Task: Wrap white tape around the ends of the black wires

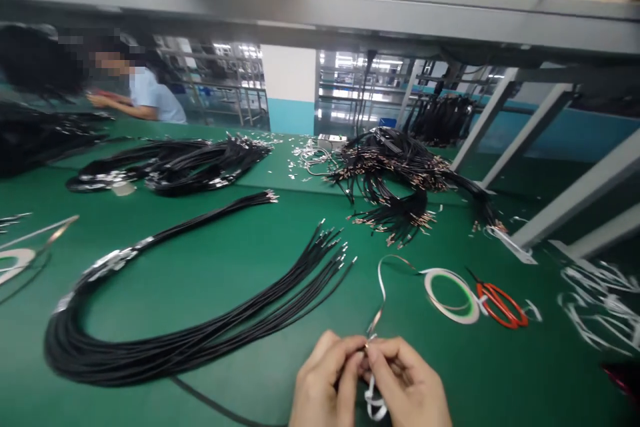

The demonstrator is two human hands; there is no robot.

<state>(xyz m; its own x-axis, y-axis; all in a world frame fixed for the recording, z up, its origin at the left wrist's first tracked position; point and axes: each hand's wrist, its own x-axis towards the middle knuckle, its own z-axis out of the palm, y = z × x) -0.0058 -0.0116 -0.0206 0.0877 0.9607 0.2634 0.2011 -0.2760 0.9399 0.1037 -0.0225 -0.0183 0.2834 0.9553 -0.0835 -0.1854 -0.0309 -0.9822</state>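
Both hands, the left hand [320,380] and the right hand [407,380], are together near the bottom of the view, pinched on a thin strip of white tape [381,293]. Exactly how the fingers grip it is hidden. The strip rises from the hands and curves right towards a roll of tape [450,295], which lies flat on a green bench mat [240,400] just ahead of the right hand. A white loop [375,407] hangs below the hands, though whether it belongs to the same strip is hard to tell.

Red-handled scissors [500,305] lie just right of the roll, with loose white strips [600,303] farther right. Left of the roll spreads a long bundle of black cables [150,340], its metal-tipped ends [340,257] fanned out towards it. Beyond the roll sits a tangled heap of black wires [395,170] with brass-colored ends, and more black bundles [170,167] lie well to its left. Small bits of scrap [305,157] are scattered near the heap. Far beyond the roll, at the left, a co-worker in a pale blue sleeve [155,97] sits across the bench, under a grey metal shelf [320,10].
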